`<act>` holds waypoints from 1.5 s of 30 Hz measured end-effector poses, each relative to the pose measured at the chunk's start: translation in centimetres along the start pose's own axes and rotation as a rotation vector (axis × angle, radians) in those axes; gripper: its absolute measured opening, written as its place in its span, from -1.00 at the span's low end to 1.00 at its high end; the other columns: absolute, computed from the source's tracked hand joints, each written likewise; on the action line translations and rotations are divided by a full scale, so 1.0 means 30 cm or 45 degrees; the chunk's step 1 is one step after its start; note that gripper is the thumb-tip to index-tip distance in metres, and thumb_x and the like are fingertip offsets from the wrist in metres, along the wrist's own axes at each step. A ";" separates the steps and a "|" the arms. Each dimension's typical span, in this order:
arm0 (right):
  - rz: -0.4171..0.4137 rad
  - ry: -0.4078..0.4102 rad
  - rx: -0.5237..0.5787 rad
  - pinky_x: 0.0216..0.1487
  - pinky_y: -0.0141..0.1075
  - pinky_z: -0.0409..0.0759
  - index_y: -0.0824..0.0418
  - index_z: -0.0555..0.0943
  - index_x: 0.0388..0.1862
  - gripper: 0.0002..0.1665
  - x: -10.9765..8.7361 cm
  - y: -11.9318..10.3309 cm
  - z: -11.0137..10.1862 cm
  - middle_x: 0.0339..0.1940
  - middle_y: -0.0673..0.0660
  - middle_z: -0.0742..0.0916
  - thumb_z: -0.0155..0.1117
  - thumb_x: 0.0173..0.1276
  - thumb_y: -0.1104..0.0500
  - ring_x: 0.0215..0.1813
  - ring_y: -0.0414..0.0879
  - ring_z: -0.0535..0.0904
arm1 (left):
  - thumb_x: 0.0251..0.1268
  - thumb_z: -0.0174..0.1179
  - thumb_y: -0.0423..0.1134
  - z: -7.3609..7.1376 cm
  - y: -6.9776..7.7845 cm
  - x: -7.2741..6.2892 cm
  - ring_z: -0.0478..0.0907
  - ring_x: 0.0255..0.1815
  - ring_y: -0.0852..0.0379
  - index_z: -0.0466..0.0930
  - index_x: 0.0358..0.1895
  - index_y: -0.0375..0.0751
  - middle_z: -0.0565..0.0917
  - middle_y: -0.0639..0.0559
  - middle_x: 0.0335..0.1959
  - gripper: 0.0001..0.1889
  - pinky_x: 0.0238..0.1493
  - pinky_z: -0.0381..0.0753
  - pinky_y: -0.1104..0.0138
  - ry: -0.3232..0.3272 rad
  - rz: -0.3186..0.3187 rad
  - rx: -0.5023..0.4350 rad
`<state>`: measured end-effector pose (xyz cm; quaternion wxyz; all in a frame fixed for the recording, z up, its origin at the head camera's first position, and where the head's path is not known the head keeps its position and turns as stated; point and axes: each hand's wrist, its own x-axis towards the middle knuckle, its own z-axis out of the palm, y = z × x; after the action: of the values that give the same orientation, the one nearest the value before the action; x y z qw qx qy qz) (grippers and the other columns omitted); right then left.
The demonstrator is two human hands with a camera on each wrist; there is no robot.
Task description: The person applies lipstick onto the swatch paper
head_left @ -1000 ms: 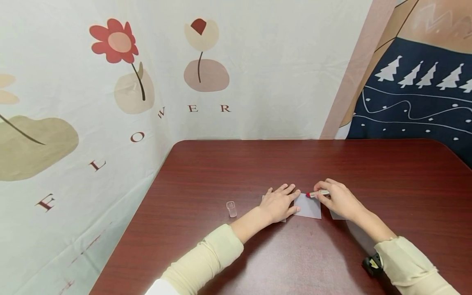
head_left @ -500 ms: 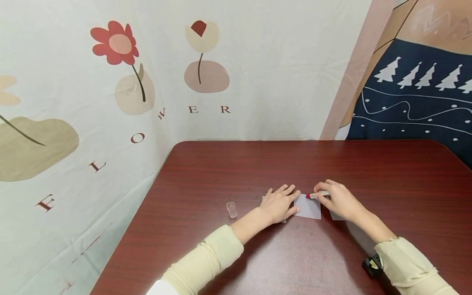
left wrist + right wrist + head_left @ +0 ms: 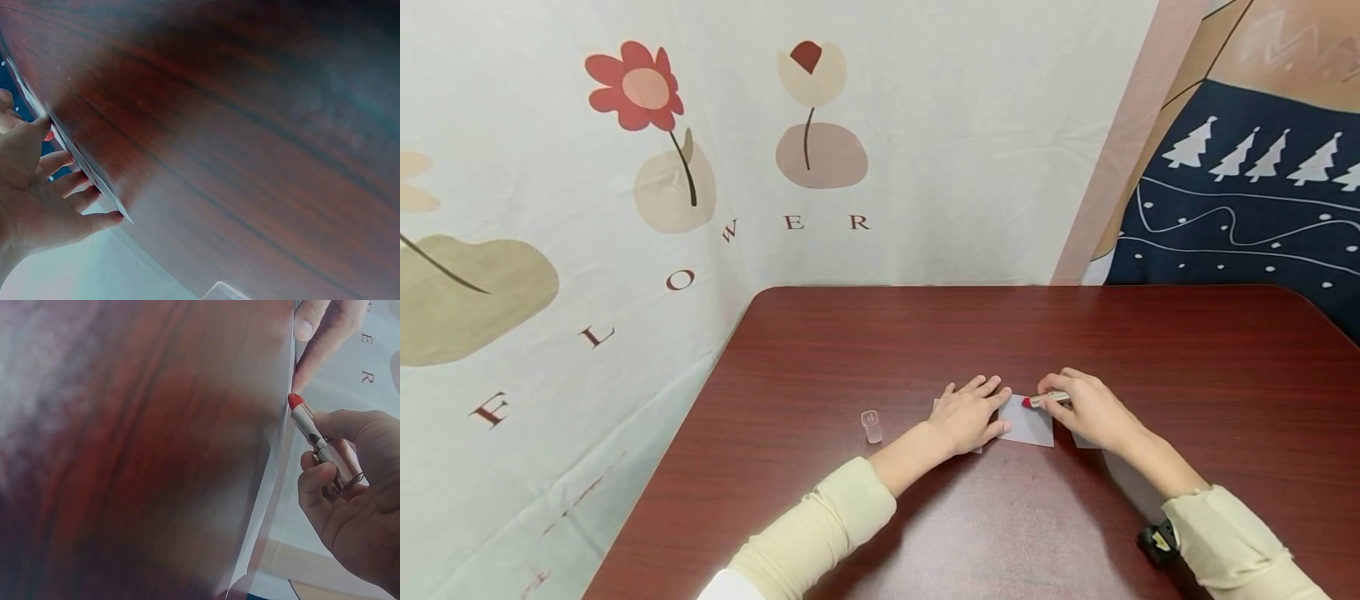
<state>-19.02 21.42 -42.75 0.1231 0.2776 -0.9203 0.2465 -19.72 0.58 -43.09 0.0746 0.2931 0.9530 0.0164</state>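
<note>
My right hand (image 3: 1092, 410) pinches a lipstick (image 3: 1045, 400) with a silver tube, its red tip (image 3: 295, 401) right at a white sheet of paper (image 3: 1027, 425). The right wrist view shows the thumb and curled fingers around the tube, with a metal ring near them. My left hand (image 3: 966, 418) lies spread with straight fingers over the paper's left part, its thumb and index finger reaching the sheet's left edge. Paper corners (image 3: 977, 451) show from under this hand. In the left wrist view the fingertips of the left hand (image 3: 37, 187) press at the paper's edge.
A small clear cap (image 3: 872, 426) lies left of my left hand on the dark red wooden table (image 3: 880, 350). Another pale sheet (image 3: 1087, 442) shows under my right hand. Printed cloths (image 3: 970, 150) hang behind and left of the table.
The lipstick's tip has shifted slightly down across the paper, and my right hand with it. My left hand has stayed in place.
</note>
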 end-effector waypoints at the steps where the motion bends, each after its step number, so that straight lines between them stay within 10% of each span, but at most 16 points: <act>1: -0.001 0.000 -0.002 -0.47 -0.30 0.41 0.18 0.62 -0.35 -0.88 -0.001 -0.001 -0.001 -0.48 -0.07 0.54 0.35 0.13 0.33 -0.48 -0.21 0.39 | 0.37 -0.13 0.19 0.000 0.000 0.000 -0.03 0.44 0.19 0.14 0.43 0.17 0.09 0.18 0.45 -0.41 0.30 0.15 0.05 0.000 0.000 0.000; 45: 0.009 -0.064 -0.014 -0.57 -0.27 0.33 0.09 0.62 -0.36 -0.87 -0.050 -0.051 -0.011 -0.45 -0.15 0.56 0.37 0.12 0.27 -0.45 -0.25 0.45 | 0.37 -0.13 0.20 0.003 0.001 0.000 -0.02 0.44 0.22 0.13 0.43 0.21 0.09 0.21 0.44 -0.41 0.31 0.13 0.07 -0.005 -0.015 0.010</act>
<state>-16.89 21.16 -42.41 0.1005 0.2797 -0.9255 0.2349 -19.68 0.59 -43.18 0.0754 0.2879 0.9546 0.0115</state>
